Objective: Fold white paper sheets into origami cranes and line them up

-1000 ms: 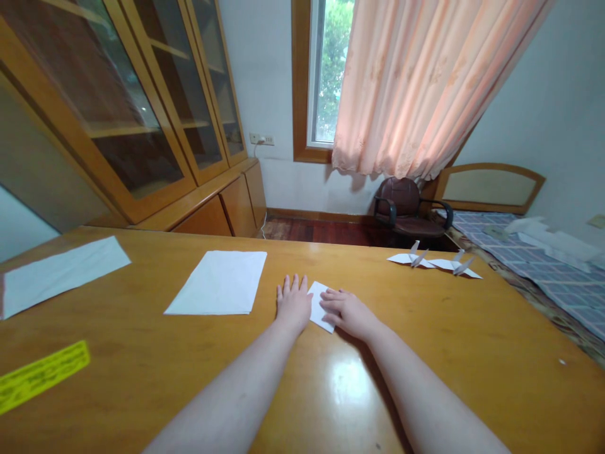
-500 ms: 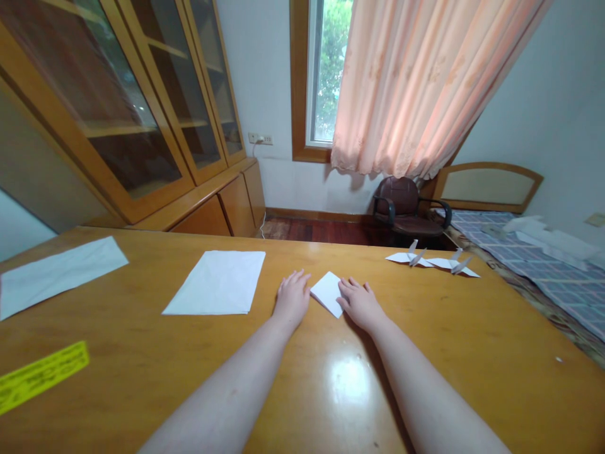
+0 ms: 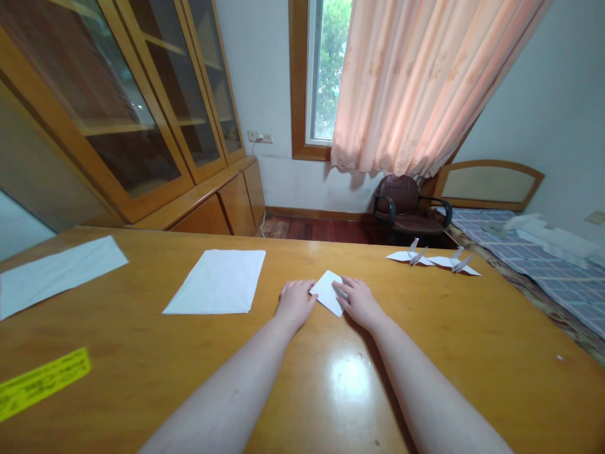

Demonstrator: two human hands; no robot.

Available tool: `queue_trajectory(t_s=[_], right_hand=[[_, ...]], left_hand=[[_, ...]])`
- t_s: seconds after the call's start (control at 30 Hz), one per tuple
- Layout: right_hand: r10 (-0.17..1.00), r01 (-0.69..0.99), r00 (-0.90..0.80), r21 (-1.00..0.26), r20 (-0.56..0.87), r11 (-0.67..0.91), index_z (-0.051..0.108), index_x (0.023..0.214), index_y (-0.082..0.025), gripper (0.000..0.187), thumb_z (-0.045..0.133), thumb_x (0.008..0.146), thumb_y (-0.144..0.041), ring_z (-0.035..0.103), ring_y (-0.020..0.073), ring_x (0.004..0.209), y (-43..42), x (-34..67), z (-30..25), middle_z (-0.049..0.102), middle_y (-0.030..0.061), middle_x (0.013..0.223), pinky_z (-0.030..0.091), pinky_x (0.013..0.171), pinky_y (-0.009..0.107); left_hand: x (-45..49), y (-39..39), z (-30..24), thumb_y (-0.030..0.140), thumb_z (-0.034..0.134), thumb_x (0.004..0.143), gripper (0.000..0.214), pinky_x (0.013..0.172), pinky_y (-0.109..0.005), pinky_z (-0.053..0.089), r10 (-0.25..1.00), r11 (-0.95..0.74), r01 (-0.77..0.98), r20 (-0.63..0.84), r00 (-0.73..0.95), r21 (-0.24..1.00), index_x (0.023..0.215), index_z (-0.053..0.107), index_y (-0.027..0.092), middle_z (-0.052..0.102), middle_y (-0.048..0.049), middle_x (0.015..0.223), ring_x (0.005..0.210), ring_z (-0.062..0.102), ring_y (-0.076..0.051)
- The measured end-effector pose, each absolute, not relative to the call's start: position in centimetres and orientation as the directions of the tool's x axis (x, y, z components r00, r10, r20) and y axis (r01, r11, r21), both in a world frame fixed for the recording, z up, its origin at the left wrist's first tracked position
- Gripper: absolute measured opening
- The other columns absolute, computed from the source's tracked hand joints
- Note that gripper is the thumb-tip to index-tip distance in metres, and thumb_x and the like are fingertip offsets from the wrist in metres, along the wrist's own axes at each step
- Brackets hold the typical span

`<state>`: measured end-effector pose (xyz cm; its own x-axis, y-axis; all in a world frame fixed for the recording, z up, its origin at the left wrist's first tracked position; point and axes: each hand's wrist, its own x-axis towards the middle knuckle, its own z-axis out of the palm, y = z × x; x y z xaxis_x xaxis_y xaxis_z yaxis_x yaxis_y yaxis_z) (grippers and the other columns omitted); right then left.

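Observation:
A small white square of folded paper (image 3: pixel 327 292) lies on the table between my hands, turned with one corner toward me. My left hand (image 3: pixel 293 302) has its thumb and fingertips closed around the left corner of that paper. From the other side, my right hand (image 3: pixel 360 302) rests its slightly spread fingers on the right part of the paper, covering the corner there. Two folded white paper cranes (image 3: pixel 411 256) stand farther off to the right, near the table's far edge.
On the wooden table (image 3: pixel 198 378), a stack of white square sheets (image 3: pixel 217 282) lies left of my hands. A long white paper strip (image 3: pixel 61 274) and a yellow label (image 3: pixel 45 383) are farther left. Beyond the table stand a brown chair (image 3: pixel 401 205) and a glass-door cabinet (image 3: pixel 184 183).
My left hand has shifted slightly right, and its fingers, flat beside the paper before, now meet at the left corner. My right fingers have bent a little on the paper.

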<state>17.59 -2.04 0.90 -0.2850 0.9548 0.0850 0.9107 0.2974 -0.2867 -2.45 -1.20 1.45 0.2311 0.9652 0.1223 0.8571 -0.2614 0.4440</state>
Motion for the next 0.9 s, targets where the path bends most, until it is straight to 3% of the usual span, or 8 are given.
queue_trajectory(t_s=[0.3, 0.53, 0.8, 0.9], right_hand=[[0.946, 0.892, -0.322, -0.321, 0.043, 0.318, 0.052, 0.125, -0.029, 0.047, 0.054, 0.081, -0.044, 0.033, 0.0293, 0.127, -2.53, 17.12, 1.06, 0.041, 0.0084, 0.139, 0.017, 0.105, 0.049], [0.931, 0.858, -0.364, -0.380, 0.024, 0.345, 0.054, 0.123, -0.032, 0.039, 0.051, 0.084, -0.039, 0.033, 0.0266, 0.128, -2.56, 17.04, 1.32, 0.042, 0.0063, 0.139, 0.013, 0.105, 0.051], [0.924, 0.801, -0.381, -0.486, 0.037, 0.350, 0.061, 0.113, -0.031, 0.034, 0.037, 0.091, -0.040, 0.033, 0.0240, 0.129, -2.54, 17.15, 1.15, 0.046, 0.0040, 0.136, 0.013, 0.105, 0.053], [0.923, 0.796, -0.383, -0.494, 0.039, 0.351, 0.062, 0.111, -0.030, 0.033, 0.041, 0.089, -0.043, 0.033, 0.0253, 0.129, -2.44, 17.16, 0.94, 0.046, 0.0044, 0.136, 0.013, 0.104, 0.055]], left_hand=[[-2.34, -1.13, 1.35, 0.027, 0.054, 0.079, 0.032, 0.090, -0.033, 0.039, 0.953, -0.304, 0.790, 0.179, 0.246, 0.532, 0.111, 0.059, 0.022, 0.064, -0.0041, 0.103, 0.098, 0.055, -0.020], [-2.39, -0.98, 1.09, 0.024, 0.036, 0.090, 0.032, 0.095, -0.032, 0.039, 0.925, -0.380, 0.658, 0.251, 0.286, 0.650, 0.112, 0.058, 0.020, 0.062, -0.0046, 0.113, 0.105, 0.054, -0.018], [-2.27, -0.81, 0.57, 0.027, 0.050, 0.083, 0.031, 0.093, -0.034, 0.039, 0.925, -0.380, 0.713, 0.224, 0.308, 0.590, 0.112, 0.059, 0.021, 0.062, -0.0049, 0.109, 0.102, 0.053, -0.020], [-2.31, -0.77, 0.45, 0.029, 0.053, 0.082, 0.031, 0.093, -0.034, 0.038, 0.931, -0.364, 0.750, 0.202, 0.303, 0.552, 0.111, 0.060, 0.022, 0.062, -0.0048, 0.108, 0.103, 0.052, -0.020]])
